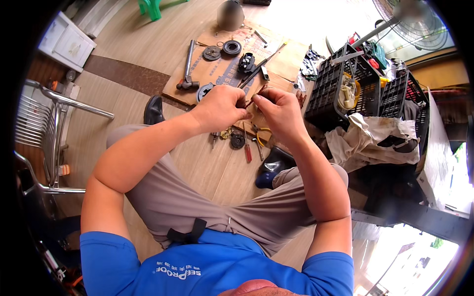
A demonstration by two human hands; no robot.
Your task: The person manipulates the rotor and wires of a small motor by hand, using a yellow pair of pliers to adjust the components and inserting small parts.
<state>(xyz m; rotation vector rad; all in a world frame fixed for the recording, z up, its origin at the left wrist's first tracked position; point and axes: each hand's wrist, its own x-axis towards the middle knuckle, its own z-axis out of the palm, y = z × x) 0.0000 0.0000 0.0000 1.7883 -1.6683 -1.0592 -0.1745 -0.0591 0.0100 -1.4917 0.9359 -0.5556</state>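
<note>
My left hand (225,107) and my right hand (276,108) meet above a cardboard sheet (177,84), both closed on a thin copper wire (262,91) between their fingertips. A copper wire bundle (300,98) lies to their right. Beyond my hands are a hammer (189,66), a dark disc (212,53), a black ring (232,47), a black housing (246,62) and a long rod (266,61). Closer to me lie a small dark wheel (237,140), a red-handled screwdriver (248,152) and yellow-handled pliers (263,135), partly hidden.
Black crates (326,89) with tools and a crumpled cloth (375,138) stand at right, below a fan (405,24). A metal chair (64,103), white cabinet (64,39) and green stool (153,7) are left. My bent legs and boots (271,163) border the work.
</note>
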